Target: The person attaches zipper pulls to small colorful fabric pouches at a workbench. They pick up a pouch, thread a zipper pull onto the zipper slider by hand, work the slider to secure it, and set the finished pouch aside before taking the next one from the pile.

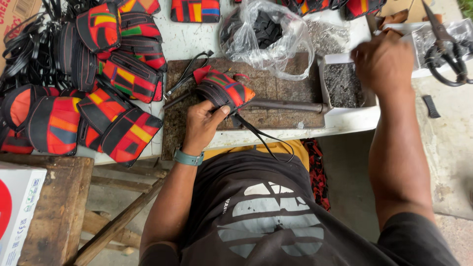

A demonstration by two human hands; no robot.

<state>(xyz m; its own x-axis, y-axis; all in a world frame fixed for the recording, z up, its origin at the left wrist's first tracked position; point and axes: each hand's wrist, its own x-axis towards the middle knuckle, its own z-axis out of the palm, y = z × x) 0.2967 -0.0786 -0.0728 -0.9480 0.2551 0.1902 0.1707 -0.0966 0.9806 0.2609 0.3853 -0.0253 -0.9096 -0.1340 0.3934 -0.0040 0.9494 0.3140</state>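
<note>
Head view, looking down over the person's chest to a white table (345,120) with a dark wooden work board (276,106) on it.

Left hand (202,123) clamps a small patchwork pouch (224,91), red, orange and black, against the board; thumb on top, fingers wrapped under. Pouch's long axis runs from upper left to lower right, the orange end pointing right. A thin black strap (263,140) trails from it off the table edge toward the body.

Right hand (384,61) is well apart to the right, reaching over a white box of small dark hardware (342,86). Fingers point away from the camera and are curled; cannot tell whether they pinch anything.

So the pouch lies to the left of the right hand, with a metal rod (290,105) on the board between them.

Black-handled scissors (446,49) lie further right. A pile of finished pouches (98,83) sits left, and a clear plastic bag (268,34) behind the board.
</note>
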